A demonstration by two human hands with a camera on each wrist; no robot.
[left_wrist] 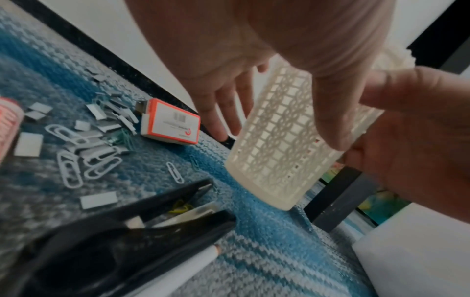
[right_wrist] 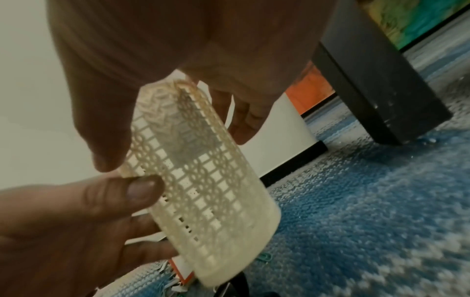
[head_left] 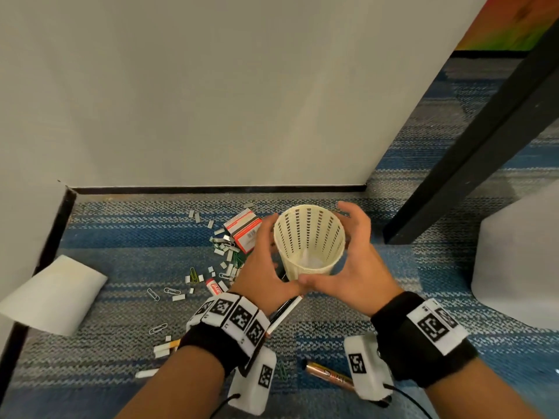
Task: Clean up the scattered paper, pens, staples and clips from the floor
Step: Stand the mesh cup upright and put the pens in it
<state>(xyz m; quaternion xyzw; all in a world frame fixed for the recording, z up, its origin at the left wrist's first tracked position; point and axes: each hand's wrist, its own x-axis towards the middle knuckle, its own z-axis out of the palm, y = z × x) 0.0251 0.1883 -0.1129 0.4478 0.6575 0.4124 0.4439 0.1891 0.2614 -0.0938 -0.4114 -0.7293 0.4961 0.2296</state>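
Note:
A cream perforated pen holder (head_left: 310, 237) stands upright on the striped carpet, with something white lying in its bottom. Both of my hands are cupped round it. My left hand (head_left: 263, 264) wraps its left side and my right hand (head_left: 354, 264) its right side, and the thumbs meet at the near wall. In the left wrist view the holder (left_wrist: 277, 140) has my left thumb lying on it. From the right wrist the holder (right_wrist: 203, 180) shows both thumbs on its wall. Staples (head_left: 222, 252), paper clips (head_left: 171, 291), a white pen (head_left: 284, 316) and a sheet of paper (head_left: 51, 294) lie on the floor.
A red-and-white staple box (head_left: 245, 234) lies just left of the holder. A bronze marker (head_left: 329, 376) lies between my wrists, and a black stapler (left_wrist: 114, 241) lies under the left wrist. A black table leg (head_left: 472, 164) and a white block (head_left: 520, 261) stand on the right. The wall runs behind.

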